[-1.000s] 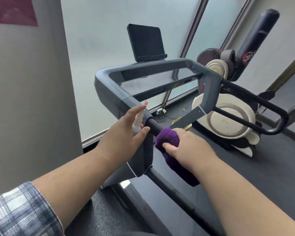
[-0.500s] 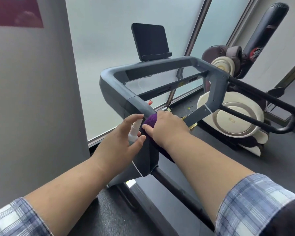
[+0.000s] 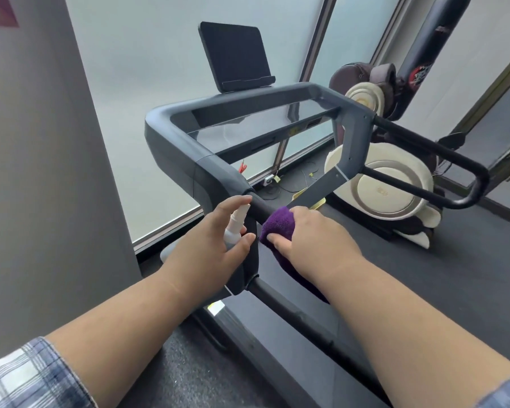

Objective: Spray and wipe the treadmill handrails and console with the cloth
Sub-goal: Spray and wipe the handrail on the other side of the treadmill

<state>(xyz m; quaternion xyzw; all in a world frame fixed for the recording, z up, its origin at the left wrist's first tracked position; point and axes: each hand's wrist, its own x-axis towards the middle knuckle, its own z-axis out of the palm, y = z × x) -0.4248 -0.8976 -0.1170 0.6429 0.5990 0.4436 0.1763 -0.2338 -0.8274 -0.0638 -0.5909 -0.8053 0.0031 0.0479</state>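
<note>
A grey treadmill console frame stands ahead with a dark screen on top. Its black left handrail runs toward me. My right hand grips a purple cloth wrapped over that handrail, and the cloth's tail hangs below my wrist. My left hand holds a small white spray bottle just left of the rail, index finger on top of its nozzle. The right handrail loops out at the far side.
A grey wall stands close on my left, and frosted windows are behind the console. A cream and brown exercise machine and a dark punching bag are at the right. The black treadmill belt lies below, with cables on the floor.
My right hand slid the cloth up the left handrail to the console corner, then back down a little toward me. My left hand kept the spray bottle beside the rail.
</note>
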